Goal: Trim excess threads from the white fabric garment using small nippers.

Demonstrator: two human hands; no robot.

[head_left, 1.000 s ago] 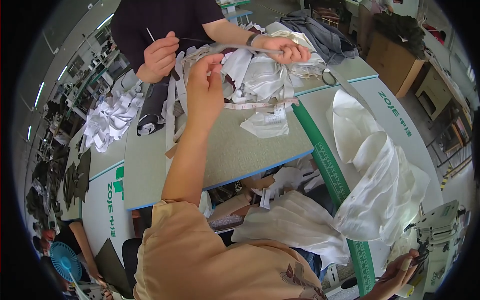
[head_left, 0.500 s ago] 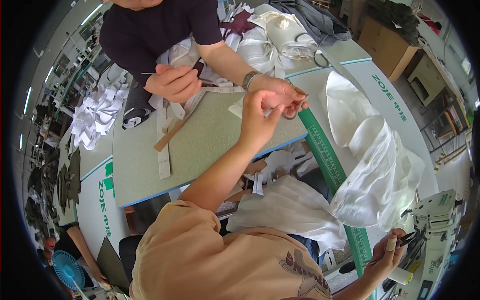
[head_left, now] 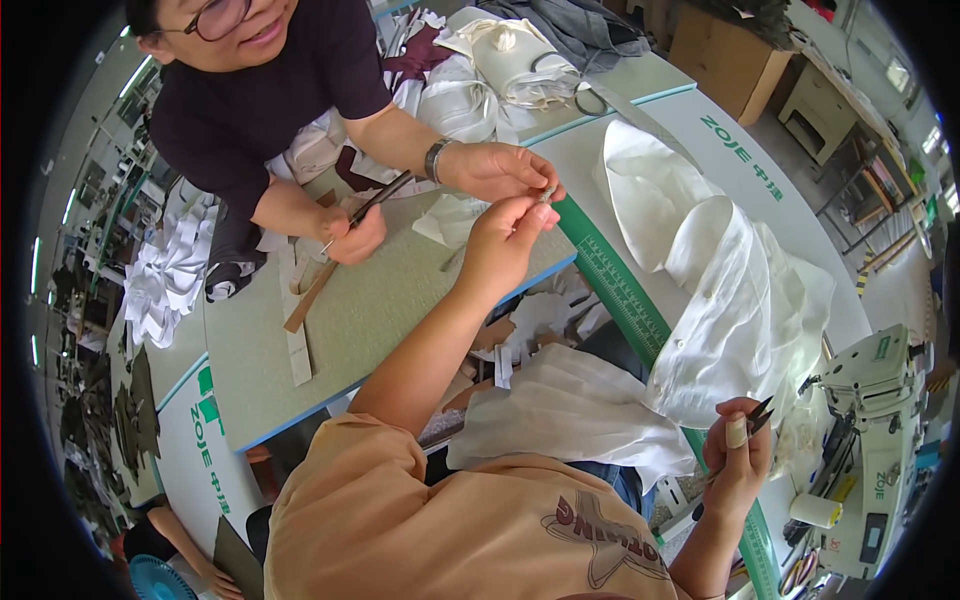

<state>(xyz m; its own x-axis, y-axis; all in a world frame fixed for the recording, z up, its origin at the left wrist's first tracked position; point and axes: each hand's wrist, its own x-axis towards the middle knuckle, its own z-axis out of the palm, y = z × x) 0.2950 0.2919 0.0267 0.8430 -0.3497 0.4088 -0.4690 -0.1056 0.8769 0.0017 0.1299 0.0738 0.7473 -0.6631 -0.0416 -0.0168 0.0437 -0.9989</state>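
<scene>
My left hand reaches across to a co-worker, thumb and fingers pinched on a small greyish thing; its kind is too small to tell. The co-worker's watch-wearing hand touches the same piece. My right hand, a tan wrap on one finger, is closed round dark thread snips, blades pointing up and right. Close by it lies a white buttoned garment on the table. More white cloth covers my lap. The co-worker's other hand grips a slim dark tool of unclear kind.
A green measuring strip runs along the table. At the right stands a sewing machine with a thread cone near it. Scissors and a cloth bundle lie farther back. A blue-edged board extends left.
My left hand has closed its fingers on the small piece at the co-worker's fingertips. The co-worker's other hand has turned, its dark tool now pointing up. My right hand keeps the snips, slightly raised.
</scene>
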